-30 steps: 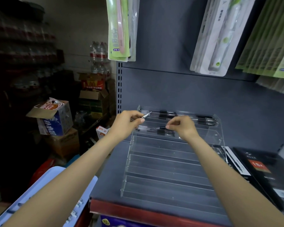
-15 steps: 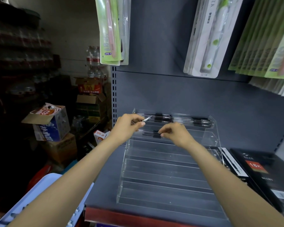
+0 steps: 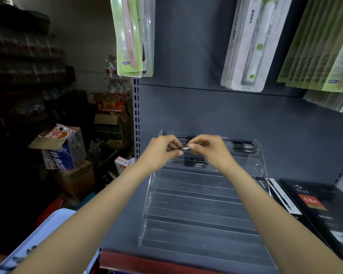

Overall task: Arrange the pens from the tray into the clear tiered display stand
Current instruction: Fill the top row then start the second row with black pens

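Right hand [image 3: 208,149] joined left hand [image 3: 162,150], one pen [image 3: 183,148]

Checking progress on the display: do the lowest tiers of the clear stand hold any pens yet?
No: the clear stand's lower tiers are bare, with pens only in its top rows.

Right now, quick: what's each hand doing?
Left hand: fingers curled, pinching one end of a pen.
Right hand: pinching the same pen's silver tip, above the clear tiered display stand.
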{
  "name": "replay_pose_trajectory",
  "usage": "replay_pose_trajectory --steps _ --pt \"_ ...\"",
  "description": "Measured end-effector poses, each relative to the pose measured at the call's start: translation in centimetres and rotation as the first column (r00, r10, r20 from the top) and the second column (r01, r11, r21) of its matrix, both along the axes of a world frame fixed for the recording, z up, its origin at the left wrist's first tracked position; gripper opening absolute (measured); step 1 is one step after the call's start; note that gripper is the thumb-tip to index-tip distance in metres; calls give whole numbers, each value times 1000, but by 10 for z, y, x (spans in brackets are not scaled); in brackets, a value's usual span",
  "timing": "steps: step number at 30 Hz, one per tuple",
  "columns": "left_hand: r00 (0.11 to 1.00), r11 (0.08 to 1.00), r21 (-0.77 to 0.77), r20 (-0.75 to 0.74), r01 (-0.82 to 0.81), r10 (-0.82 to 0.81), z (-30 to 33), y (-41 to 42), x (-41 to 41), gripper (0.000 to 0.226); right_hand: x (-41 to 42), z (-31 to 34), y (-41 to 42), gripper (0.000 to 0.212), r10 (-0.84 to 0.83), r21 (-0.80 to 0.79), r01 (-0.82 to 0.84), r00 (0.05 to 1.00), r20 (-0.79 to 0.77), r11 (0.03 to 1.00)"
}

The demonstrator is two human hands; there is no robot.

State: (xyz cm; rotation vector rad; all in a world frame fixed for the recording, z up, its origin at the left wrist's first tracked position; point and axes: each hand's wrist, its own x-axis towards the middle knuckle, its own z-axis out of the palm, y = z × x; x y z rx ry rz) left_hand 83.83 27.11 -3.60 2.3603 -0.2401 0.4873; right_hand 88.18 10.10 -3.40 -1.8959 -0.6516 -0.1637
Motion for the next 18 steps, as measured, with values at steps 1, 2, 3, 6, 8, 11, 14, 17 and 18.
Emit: replay_pose_trajectory --steps 1,2,3,6,8,11,14,17,18 --pt "1000 1000 14 -2 -12 12 -1 2 1 18 2 -1 -3 5 -44 24 44 999 3 999" --pt "1000 999 32 -4 -27 28 -1 5 0 17 4 -2 -8 4 -87 54 87 996 -10 995" --pt "999 998 52 -8 -45 45 -3 9 0 16 7 -4 -14 7 -125 92 128 991 -38 988" --pt "995 987 126 19 -98 96 -8 21 1 16 13 -12 -28 19 -217 129 231 970 -110 964" --pt "991 974 183 53 -130 122 -12 24 2 18 15 -18 -31 21 -264 85 274 958 -112 958" --pt "980 951 241 82 -196 181 -16 21 1 22 15 -24 -27 11 -302 -31 301 950 -76 953" --pt "950 938 153 91 -310 299 -21 20 -1 36 15 -27 -23 5 -299 -182 294 954 1 938" --pt "945 944 72 -41 -321 324 -25 25 2 48 14 -26 -21 7 -265 -307 265 963 42 914" --pt "945 948 51 -82 -314 318 -25 27 3 48 14 -25 -20 9 -258 -333 259 965 48 907"
